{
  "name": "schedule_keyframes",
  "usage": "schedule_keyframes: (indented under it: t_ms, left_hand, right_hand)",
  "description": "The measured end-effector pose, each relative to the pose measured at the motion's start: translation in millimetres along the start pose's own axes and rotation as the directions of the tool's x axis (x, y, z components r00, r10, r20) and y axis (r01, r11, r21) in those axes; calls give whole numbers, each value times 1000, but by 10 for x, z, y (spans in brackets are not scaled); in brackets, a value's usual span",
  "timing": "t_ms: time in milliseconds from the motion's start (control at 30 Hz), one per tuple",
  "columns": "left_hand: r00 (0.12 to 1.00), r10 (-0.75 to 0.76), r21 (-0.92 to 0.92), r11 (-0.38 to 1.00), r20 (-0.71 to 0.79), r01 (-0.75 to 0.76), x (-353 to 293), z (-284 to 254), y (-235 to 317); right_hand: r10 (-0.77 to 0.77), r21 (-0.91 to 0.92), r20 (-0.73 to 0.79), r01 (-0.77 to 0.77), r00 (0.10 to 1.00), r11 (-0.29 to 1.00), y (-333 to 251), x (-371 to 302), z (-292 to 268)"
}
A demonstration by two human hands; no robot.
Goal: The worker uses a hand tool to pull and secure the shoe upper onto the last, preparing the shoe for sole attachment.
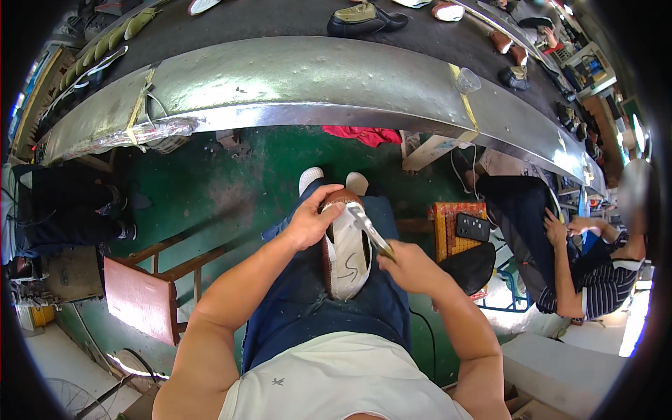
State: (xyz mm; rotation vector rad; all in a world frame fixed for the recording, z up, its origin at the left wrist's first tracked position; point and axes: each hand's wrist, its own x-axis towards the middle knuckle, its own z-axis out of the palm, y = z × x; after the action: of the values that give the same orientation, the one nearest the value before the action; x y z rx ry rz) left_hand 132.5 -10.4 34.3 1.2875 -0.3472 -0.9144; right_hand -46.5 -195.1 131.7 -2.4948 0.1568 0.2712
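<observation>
A brown shoe upper on a last [347, 260] lies sole side up on my lap, its toe pointing away from me. Its pale underside carries a dark curved mark. My left hand [311, 218] is closed round the toe end, the thumb pressing on the edge of the underside. My right hand [413, 266] grips a silver pincers-like tool [369, 229] by its handle. The tool's metal head rests at the toe edge, beside my left thumb. Its jaws are too small to make out.
Ahead runs a metal-edged conveyor bench [280, 77] carrying several shoes, including a black one [365, 19]. A stool [143, 297] stands left. On the right, a phone [473, 227] lies on a woven seat [448, 245], near a seated person in a striped shirt [595, 283].
</observation>
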Motion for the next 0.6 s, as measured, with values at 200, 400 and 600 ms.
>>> schedule_keyframes:
  t_ms: [200,400,600]
  left_hand:
    - [996,7,147,989,88,-20,-4,-1,152]
    - [986,-34,248,969,160,-7,-167,-161,65]
    - [945,5,28,1000,-326,5,-537,351,-408]
  right_hand:
    - [164,379,-247,-61,955,923,-313,124,-54]
    - [255,349,-42,-225,966,910,1,160,160]
    - [323,417,-66,-268,944,869,322,38,992]
